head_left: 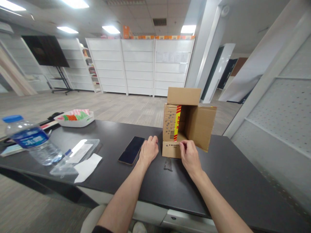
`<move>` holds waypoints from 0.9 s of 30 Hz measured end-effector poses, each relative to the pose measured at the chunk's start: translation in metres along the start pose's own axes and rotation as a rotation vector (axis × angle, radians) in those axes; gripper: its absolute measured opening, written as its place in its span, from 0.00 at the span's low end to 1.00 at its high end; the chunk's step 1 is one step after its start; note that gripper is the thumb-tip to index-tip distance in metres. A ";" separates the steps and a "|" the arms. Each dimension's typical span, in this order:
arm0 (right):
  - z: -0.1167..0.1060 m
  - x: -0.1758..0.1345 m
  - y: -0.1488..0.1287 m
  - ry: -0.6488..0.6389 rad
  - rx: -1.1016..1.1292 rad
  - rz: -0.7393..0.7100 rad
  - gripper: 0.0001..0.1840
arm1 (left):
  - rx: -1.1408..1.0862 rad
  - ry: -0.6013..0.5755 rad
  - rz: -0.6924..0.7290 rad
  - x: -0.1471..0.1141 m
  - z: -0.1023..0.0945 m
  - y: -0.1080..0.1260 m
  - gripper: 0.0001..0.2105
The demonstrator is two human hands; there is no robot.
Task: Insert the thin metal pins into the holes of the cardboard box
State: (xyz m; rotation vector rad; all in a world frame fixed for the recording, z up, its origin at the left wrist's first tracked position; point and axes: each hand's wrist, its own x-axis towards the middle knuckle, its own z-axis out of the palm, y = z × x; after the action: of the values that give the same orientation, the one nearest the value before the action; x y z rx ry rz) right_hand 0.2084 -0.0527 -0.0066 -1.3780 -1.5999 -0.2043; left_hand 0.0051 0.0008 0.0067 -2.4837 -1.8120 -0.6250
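Observation:
An opened cardboard box (170, 129) stands on the table, its opening toward me and a lower flap (171, 149) hanging at the front. A row of small dark dots, holes or screw heads, runs along that flap. My right hand (190, 157) is at the flap's right end, thumb and finger pinched; what lies between them is too small to make out. Several metal screws or nails (168, 164) lie below the flap, between my hands. Resting on the table left of the box, my left hand (148, 150) has its fingers curled in, beside a phone (132, 150).
To the left are a water bottle (32, 140), a clear plastic case (81, 153), a piece of white paper (87, 167) and a white tray (75, 120) of colourful items. The black table (109, 174) has its near edge before me. A perforated panel (286, 106) stands on the right.

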 end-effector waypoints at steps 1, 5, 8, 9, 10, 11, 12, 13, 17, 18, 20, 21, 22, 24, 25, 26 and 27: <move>-0.002 0.000 -0.002 0.002 0.004 0.009 0.17 | -0.002 0.003 0.003 0.000 0.001 0.000 0.09; -0.011 0.002 -0.010 0.031 0.047 0.086 0.18 | -0.001 0.008 0.002 0.000 0.002 -0.001 0.09; -0.020 0.002 -0.017 0.040 0.079 0.115 0.18 | 0.004 0.005 -0.003 0.000 0.001 0.000 0.09; -0.023 0.002 -0.019 0.040 0.087 0.111 0.17 | 0.004 0.004 -0.003 0.000 0.001 0.000 0.09; -0.026 0.000 -0.021 0.035 0.095 0.102 0.17 | 0.004 0.004 -0.002 0.000 0.001 0.000 0.09; -0.029 -0.001 -0.023 0.021 0.101 0.095 0.16 | 0.003 0.004 -0.001 0.000 0.001 0.000 0.09; -0.032 -0.004 -0.025 -0.004 0.111 0.083 0.15 | 0.002 0.004 0.000 0.000 0.000 0.000 0.09; -0.034 -0.007 -0.027 -0.036 0.121 0.073 0.15 | 0.000 0.004 0.001 0.000 0.000 -0.001 0.09; -0.043 -0.026 -0.032 -0.159 0.155 0.037 0.12 | -0.003 -0.002 -0.005 0.000 0.000 -0.001 0.09; -0.044 -0.031 -0.033 -0.192 0.167 0.030 0.11 | -0.003 -0.002 -0.004 0.000 0.000 -0.001 0.09; -0.046 -0.041 -0.035 -0.240 0.178 0.009 0.10 | -0.001 -0.001 -0.002 0.000 0.000 -0.001 0.09; -0.046 -0.046 -0.036 -0.252 0.174 0.004 0.09 | 0.001 0.000 0.000 0.000 -0.001 0.000 0.09; -0.046 -0.050 -0.037 -0.262 0.168 0.002 0.09 | 0.002 0.000 0.000 0.000 -0.001 0.000 0.09; -0.045 -0.056 -0.037 -0.279 0.153 0.002 0.09 | 0.003 -0.005 0.002 0.000 -0.001 0.001 0.09; -0.045 -0.058 -0.037 -0.287 0.147 -0.002 0.08 | 0.002 -0.007 0.001 0.000 -0.001 0.001 0.09; -0.044 -0.059 -0.037 -0.296 0.143 -0.008 0.08 | 0.001 -0.009 0.001 0.000 -0.001 0.001 0.09; -0.044 -0.061 -0.037 -0.305 0.139 -0.016 0.08 | 0.000 -0.011 -0.002 0.000 -0.001 0.001 0.09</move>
State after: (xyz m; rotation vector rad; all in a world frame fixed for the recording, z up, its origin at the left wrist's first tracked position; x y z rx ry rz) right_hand 0.1944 -0.1349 -0.0127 -1.3345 -1.8386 0.1125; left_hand 0.0054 0.0005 0.0078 -2.4911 -1.8179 -0.6133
